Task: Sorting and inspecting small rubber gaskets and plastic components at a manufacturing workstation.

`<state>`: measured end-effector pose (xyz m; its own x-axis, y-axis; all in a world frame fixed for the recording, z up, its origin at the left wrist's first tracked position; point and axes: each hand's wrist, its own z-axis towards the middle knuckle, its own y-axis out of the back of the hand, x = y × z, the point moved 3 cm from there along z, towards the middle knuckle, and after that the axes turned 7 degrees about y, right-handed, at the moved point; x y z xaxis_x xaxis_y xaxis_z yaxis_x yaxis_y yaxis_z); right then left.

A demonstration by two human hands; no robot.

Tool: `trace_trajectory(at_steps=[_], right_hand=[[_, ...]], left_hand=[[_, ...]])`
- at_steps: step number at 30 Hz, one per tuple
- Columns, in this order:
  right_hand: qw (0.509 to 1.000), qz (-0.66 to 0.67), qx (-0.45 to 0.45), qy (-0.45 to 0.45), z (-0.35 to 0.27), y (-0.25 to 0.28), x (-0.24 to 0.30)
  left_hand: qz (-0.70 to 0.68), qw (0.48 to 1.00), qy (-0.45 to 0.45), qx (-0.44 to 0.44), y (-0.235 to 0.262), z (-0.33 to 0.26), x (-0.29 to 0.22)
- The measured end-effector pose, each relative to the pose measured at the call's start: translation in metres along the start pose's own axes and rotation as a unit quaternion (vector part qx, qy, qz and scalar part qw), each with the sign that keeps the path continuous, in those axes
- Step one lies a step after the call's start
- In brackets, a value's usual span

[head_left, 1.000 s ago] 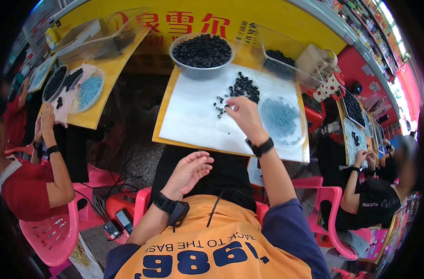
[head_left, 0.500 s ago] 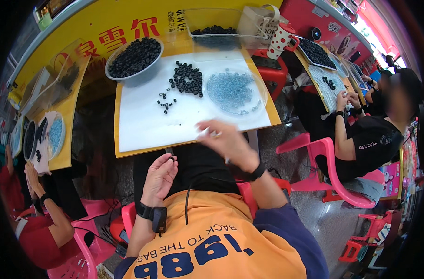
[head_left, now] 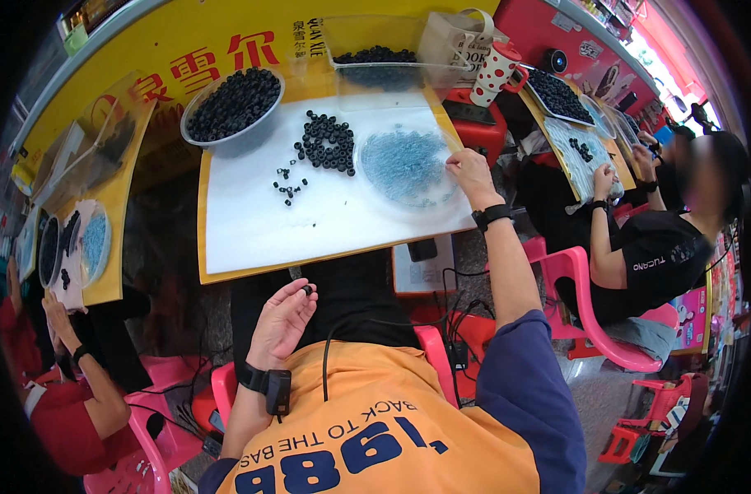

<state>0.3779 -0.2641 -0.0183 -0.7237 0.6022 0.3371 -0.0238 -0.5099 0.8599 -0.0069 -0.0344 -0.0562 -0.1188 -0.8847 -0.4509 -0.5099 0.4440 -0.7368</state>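
Head camera: the left hand hangs over the lap, thumb and fingertips pinching one black bead. Out over the board, the right hand has its fingers bunched at the right edge of a round clear tray — whether they grip one of its small pale-blue beads I cannot tell. Left of the tray, a pile of black beads lies on a white sheet, a few smaller black pieces scattered just beside it. Beyond stand a heaped bowl and a clear bin of more black beads. So far, one bead is in the fingers; judging by the pile and tray, most remain loose. Hard to make out: the right fingertips, anything threaded through the held bead, and what those smaller pieces are.
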Motion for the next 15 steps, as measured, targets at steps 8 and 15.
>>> trace_trajectory(at_steps=[8, 15], right_hand=[[0.991, 0.104, -0.049, -0.063, -0.029, 0.035, 0.055], [0.890, 0.443, 0.102, -0.037, -0.073, 0.044, 0.218]], left_hand=[[0.002, 1.000, -0.005, 0.021, -0.007, 0.002, -0.007], [0.084, 0.991, -0.056, 0.092, -0.057, -0.013, -0.029]])
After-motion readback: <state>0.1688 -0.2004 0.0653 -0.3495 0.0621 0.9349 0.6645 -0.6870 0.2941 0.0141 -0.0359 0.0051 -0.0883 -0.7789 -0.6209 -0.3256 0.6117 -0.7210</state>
